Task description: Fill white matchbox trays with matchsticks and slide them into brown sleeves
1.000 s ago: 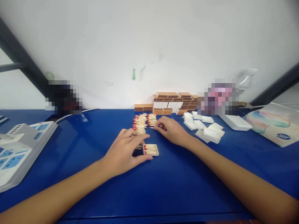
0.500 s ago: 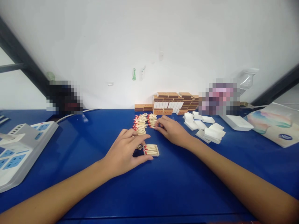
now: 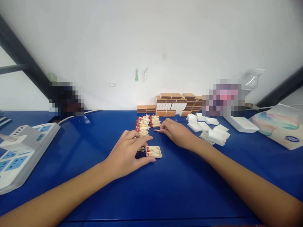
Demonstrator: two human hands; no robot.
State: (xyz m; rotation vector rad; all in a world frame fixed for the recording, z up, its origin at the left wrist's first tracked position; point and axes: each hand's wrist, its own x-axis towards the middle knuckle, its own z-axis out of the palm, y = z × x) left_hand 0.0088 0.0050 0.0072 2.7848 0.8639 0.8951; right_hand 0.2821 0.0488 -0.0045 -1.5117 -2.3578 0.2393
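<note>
My right hand [image 3: 176, 131] is closed in a pinch around a match [image 3: 157, 130], whose red head sticks out to the left of the fingertips. Just beyond lies a small pile of red-tipped matches [image 3: 155, 120], with a larger match pile [image 3: 142, 123] beside it on the left. A white matchbox tray [image 3: 153, 156] with a layer of matches in it rests on the blue table. My left hand [image 3: 129, 153] is open around the tray, thumb along its near edge and forefinger stretched out past its far edge. Some dark-tipped sticks [image 3: 142, 148] show partly under the left fingers.
Stacked brown matchboxes [image 3: 176, 97] stand against the wall. Several white empty trays [image 3: 216, 135] lie in a heap at the right, near a white box [image 3: 241, 124] and a tissue pack [image 3: 279, 124]. A power strip [image 3: 26, 151] occupies the left side of the blue table [image 3: 151, 195].
My right hand has drawn slightly back from the small match pile, and a match now shows in its fingertips. The left hand and the tray are nearly unchanged.
</note>
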